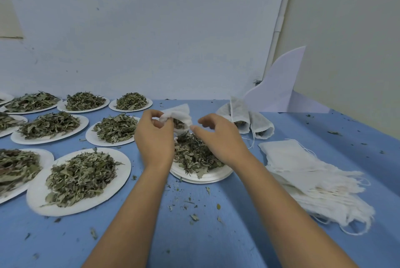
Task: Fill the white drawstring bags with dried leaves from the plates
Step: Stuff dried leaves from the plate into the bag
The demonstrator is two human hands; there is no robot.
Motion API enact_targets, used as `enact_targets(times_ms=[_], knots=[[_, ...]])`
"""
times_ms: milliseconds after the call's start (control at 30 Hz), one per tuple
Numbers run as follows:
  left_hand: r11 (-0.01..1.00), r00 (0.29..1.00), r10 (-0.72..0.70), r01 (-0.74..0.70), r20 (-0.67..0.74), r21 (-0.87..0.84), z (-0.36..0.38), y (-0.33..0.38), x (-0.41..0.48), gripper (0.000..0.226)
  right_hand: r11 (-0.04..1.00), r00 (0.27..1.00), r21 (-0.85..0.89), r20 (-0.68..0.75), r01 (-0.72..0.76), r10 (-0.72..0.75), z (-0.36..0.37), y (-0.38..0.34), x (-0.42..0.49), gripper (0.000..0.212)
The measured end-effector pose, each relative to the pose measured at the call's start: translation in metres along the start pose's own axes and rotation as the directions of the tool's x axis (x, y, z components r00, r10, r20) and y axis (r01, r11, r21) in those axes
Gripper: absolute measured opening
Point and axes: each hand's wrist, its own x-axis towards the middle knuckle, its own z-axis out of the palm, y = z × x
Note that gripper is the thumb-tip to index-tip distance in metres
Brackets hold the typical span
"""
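White drawstring bag (180, 116) is up in your left hand (154, 137), its mouth bunched between thumb and curled fingertips, with some leaf showing inside. Your right hand (218, 137) is just right of the bag, fingers loosely curled, thumb tip at the bag's edge; can't tell if it pinches anything. Right under both sets of fingers is a stack of white plates (205, 177) with a heap of dried leaves (194, 155). Past your right fingers, a few filled bags (244, 120) lean together. Further right, well apart from that hand, lies a fanned pile of empty bags (303, 172). Left of your left fingers, more leaf plates (39, 198) sit in rows on the blue table (205, 235). Leaf crumbs (193, 216) lie scattered between your forearms.
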Motion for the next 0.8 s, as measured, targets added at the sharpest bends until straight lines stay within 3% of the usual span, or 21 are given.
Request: enact_targets(times_ms=[100,200,433,633,800], knots=[[0.993,0.998,-0.052,0.05,-0.018,-0.111,0.0,0.004,0.001,0.011,0.945,0.967,-0.313,0.192,-0.099,0.165,-0.006,-0.004,-0.004,0.086],[0.984,0.995,-0.094,0.09,-0.018,-0.155,0.001,0.004,0.002,0.01,0.864,0.923,-0.496,0.283,-0.093,0.261,-0.002,-0.01,-0.01,0.1],[0.947,0.988,-0.156,0.148,-0.004,-0.284,0.003,0.001,0.003,0.007,0.866,0.95,-0.479,0.176,-0.146,0.258,0.011,-0.014,-0.012,0.064],[0.93,0.981,-0.194,0.185,0.003,-0.318,0.004,-0.001,0.002,0.007,0.868,0.994,-0.496,0.072,-0.038,0.084,0.009,-0.01,-0.007,0.029],[0.934,0.986,-0.169,0.163,0.01,-0.317,0.004,0.002,0.0,0.006,0.905,0.998,-0.425,0.036,-0.024,0.044,0.008,-0.004,-0.009,0.028]])
